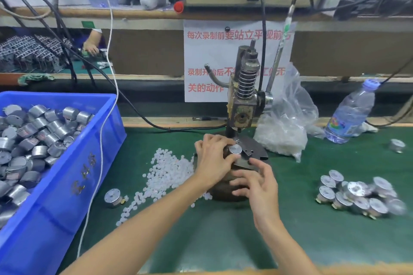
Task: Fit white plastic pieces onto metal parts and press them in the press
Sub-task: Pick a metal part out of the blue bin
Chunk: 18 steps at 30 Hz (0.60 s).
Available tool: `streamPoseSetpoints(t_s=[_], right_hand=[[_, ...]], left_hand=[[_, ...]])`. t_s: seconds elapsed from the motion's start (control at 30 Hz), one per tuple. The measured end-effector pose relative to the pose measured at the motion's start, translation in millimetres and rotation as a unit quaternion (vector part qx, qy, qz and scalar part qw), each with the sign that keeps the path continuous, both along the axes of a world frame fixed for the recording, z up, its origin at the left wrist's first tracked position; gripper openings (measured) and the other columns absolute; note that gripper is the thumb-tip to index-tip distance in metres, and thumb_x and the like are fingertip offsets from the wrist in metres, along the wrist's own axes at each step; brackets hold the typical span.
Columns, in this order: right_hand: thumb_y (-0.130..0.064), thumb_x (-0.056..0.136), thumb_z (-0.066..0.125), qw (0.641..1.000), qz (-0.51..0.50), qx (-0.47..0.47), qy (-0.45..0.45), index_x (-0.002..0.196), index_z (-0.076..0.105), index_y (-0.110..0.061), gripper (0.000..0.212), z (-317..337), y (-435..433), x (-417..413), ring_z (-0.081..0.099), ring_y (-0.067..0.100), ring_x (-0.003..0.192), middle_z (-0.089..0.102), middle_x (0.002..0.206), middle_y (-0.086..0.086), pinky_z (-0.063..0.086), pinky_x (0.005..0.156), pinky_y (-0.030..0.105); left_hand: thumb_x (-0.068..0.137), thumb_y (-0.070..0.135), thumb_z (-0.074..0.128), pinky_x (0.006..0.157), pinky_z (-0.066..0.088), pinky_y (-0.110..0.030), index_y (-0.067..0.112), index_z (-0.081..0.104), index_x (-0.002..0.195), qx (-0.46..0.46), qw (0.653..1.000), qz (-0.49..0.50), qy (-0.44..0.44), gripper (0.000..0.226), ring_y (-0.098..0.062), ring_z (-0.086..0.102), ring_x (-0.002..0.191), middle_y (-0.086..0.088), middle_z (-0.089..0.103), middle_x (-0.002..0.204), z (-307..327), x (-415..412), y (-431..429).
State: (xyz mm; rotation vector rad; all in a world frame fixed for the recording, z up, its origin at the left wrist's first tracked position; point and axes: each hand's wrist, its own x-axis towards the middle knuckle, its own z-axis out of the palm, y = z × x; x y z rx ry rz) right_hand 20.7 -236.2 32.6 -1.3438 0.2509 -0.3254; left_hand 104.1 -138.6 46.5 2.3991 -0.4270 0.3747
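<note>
At frame centre the left hand (212, 158) grips the motor (234, 150) by its round sides on the press (243, 96) base. The right hand (259, 185) hovers just below, fingers loose, seemingly empty. The motor looks rigid, hefty and slick.

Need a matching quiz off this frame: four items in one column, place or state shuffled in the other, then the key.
Column 1
1. blue crate
2. loose white plastic pieces
3. water bottle
4. left hand

Column 2
A. tilted, at the far right of the green mat
B. grips a metal part on the press base
C. far left, holds many metal parts
D. scattered on the mat, left of the press

Pairs: 1-C, 2-D, 3-A, 4-B
</note>
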Motion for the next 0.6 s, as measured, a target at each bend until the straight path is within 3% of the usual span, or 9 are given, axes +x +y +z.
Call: streamPoseSetpoints(t_s=[0.13,0.23,0.33,0.43,0.5,0.53,0.6], right_hand=[[0.01,0.09,0.039,0.998,-0.02,-0.04,-0.047,0.095,0.058,-0.009,0.027,16,-17,12,0.054,0.012,0.047,0.066,0.064,0.002,0.042,0.043,0.019],[0.007,0.091,0.041,0.994,-0.051,-0.046,-0.09,0.085,0.059,-0.012,0.027,44,-27,32,0.05,0.007,0.045,0.063,0.059,-0.002,0.039,0.042,0.017],[0.003,0.09,0.045,0.982,-0.112,-0.068,-0.135,0.083,0.059,-0.017,0.025,81,-32,56,0.05,0.007,0.056,0.062,0.069,-0.003,0.042,0.055,0.021],[0.001,0.09,0.044,0.966,-0.175,-0.109,-0.158,0.1,0.061,-0.018,0.027,121,-36,83,0.058,0.0,0.084,0.064,0.1,-0.001,0.048,0.077,0.024],[-0.003,0.091,0.042,0.962,-0.18,-0.138,-0.149,0.124,0.055,-0.012,0.037,151,-45,104,0.056,0.008,0.104,0.061,0.118,0.002,0.048,0.09,0.03],[-0.005,0.091,0.042,0.966,-0.162,-0.15,-0.133,0.132,0.05,-0.008,0.041,166,-50,114,0.057,0.011,0.101,0.06,0.12,0.002,0.047,0.088,0.031],[-0.007,0.091,0.044,0.977,-0.102,-0.155,-0.1,0.135,0.044,-0.004,0.044,194,-55,128,0.055,0.008,0.074,0.06,0.109,0.001,0.046,0.068,0.024]], left_hand=[[0.081,0.038,0.065,0.079,0.012,-0.022,0.03,0.064,0.114,0.004,1.0,0.017,-0.011,0.033,-0.013,0.035,0.109,0.01,0.056,0.113,-2,7,-3],[0.083,0.042,0.063,0.076,0.011,-0.021,0.028,0.062,0.118,0.05,0.999,0.017,-0.016,0.038,-0.013,0.038,0.108,0.009,0.056,0.115,-2,10,-1],[0.083,0.042,0.063,0.076,0.012,-0.022,0.026,0.061,0.121,0.064,0.998,0.013,-0.013,0.041,-0.013,0.039,0.109,0.008,0.056,0.116,2,11,-2],[0.083,0.04,0.064,0.077,0.014,-0.024,0.026,0.06,0.121,0.067,0.998,0.007,-0.002,0.041,-0.013,0.04,0.11,0.008,0.056,0.117,6,11,-3],[0.082,0.04,0.065,0.079,0.016,-0.024,0.027,0.06,0.12,0.051,0.999,0.008,0.012,0.04,-0.013,0.041,0.109,0.008,0.056,0.115,8,11,-3],[0.081,0.04,0.065,0.079,0.017,-0.024,0.028,0.061,0.118,0.04,0.999,0.012,0.019,0.04,-0.012,0.041,0.108,0.009,0.057,0.114,8,10,-3],[0.078,0.043,0.067,0.078,0.018,-0.025,0.03,0.062,0.114,0.026,0.999,0.025,0.029,0.038,-0.011,0.042,0.105,0.01,0.057,0.108,8,10,-2]])
